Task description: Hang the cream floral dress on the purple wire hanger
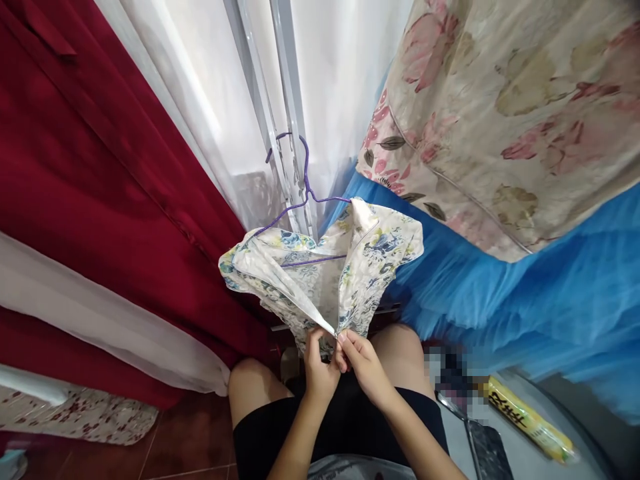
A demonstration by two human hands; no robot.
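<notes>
A white short-sleeved blouse (367, 287) with blue and yellow flowers hangs in front of me on a purple wire hanger (309, 193). Its front is spread in a V at the top, showing the pale inside. At the bottom of that V, my left hand (320, 370) pinches the left front edge. Close beside it, my right hand (361, 363) pinches the other edge between thumb and finger. The fingertips nearly meet, and a small fastening between them is too small to make out. The blouse's lower part is hidden behind my hands.
The hanger hooks onto a clear-wrapped metal rail (285, 87). Red curtain fabric (100, 167) hangs left; floral cloth (500, 127) and blue tulle (475, 293) hang right. On a grey seat (457, 433) lie a phone (487, 450) and a yellow packet (533, 420).
</notes>
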